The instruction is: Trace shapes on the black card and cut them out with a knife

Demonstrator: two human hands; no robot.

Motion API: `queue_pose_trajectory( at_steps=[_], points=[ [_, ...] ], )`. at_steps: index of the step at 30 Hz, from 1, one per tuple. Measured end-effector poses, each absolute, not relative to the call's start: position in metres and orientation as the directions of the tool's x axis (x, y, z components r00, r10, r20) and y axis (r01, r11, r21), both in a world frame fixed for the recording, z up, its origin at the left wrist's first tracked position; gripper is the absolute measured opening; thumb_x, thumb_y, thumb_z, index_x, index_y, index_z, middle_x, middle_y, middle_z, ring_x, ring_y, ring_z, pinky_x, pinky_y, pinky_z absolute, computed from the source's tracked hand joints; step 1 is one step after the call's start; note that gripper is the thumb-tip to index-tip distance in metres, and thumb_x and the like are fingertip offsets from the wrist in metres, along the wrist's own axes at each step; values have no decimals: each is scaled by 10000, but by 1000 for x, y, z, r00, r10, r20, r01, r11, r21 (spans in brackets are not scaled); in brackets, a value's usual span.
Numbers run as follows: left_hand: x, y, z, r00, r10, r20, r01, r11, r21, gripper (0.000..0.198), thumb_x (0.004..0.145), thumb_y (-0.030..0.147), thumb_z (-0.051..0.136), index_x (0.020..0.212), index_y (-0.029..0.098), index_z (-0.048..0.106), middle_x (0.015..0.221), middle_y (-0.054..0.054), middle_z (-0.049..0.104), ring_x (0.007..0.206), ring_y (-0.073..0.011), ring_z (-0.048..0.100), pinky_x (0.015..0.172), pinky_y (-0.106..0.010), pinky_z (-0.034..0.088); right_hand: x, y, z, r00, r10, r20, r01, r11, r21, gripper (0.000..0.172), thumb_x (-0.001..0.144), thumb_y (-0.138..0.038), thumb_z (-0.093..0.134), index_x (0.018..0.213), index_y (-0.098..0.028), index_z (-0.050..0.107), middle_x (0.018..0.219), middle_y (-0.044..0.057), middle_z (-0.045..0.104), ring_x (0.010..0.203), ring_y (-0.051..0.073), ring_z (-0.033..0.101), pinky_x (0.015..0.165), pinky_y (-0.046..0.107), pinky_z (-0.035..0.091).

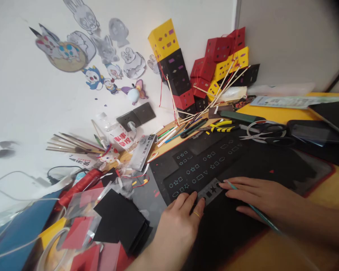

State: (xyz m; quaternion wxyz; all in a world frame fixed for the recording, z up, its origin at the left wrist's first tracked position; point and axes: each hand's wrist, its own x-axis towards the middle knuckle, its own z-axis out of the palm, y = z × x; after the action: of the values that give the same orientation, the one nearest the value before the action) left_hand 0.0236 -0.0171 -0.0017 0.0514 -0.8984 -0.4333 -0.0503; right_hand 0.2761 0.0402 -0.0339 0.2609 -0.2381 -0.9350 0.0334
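Black paper (211, 162) lies in front of me, with rows of small pale-blue outlines of stars, squares, circles and other shapes. On its near part is a clear stencil (210, 192) with cut-out shapes. My left hand (180, 218), a thin ring on one finger, presses the stencil's left end with bent fingertips. My right hand (257, 195) has its fingertips at the stencil's right end. A thin teal pen (260, 213) is held in that hand between thumb and fingers, slanting toward the lower right; its tip is near the stencil.
Scissors (267, 135), yellow-black pliers (222, 126) and a cutter (194, 128) lie behind the paper. Patterned paper boxes (172, 69) stand against the wall with thin sticks. A ruler (144, 152) lies left of them. Black sheets (120, 218) are stacked at the left, near red paper (77, 231).
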Motion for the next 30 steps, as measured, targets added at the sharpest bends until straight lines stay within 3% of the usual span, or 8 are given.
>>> queue_pose_trajectory(
  at_steps=[6, 11, 30],
  points=[
    [22, -17, -6, 639, 731, 238, 763, -641, -81, 296, 882, 123, 396, 1094, 88, 600, 1170, -146, 591, 924, -257, 590, 684, -359, 578, 275, 41, -34, -750, 461, 474, 428, 885, -184, 266, 796, -149, 551, 1056, -182, 595, 1133, 72, 655, 1059, 197, 590, 841, 334, 534],
    [24, -16, -2, 657, 719, 227, 751, -652, -106, 320, 878, 99, 359, 1072, 64, 611, 1129, -167, 611, 910, -274, 604, 647, -357, 580, 276, 41, -34, -765, 473, 437, 449, 878, -166, 279, 801, -158, 544, 1077, -183, 576, 1168, 79, 635, 1067, 207, 584, 834, 353, 538],
    [22, -17, -7, 652, 692, 310, 758, -610, -231, 354, 896, 87, 313, 1121, 121, 585, 1133, -130, 612, 1000, -218, 582, 722, -296, 565, 273, 41, -33, -776, 479, 411, 453, 876, -167, 227, 819, -157, 519, 1039, -174, 568, 1177, 80, 623, 1064, 193, 576, 831, 339, 535]
  ],
)
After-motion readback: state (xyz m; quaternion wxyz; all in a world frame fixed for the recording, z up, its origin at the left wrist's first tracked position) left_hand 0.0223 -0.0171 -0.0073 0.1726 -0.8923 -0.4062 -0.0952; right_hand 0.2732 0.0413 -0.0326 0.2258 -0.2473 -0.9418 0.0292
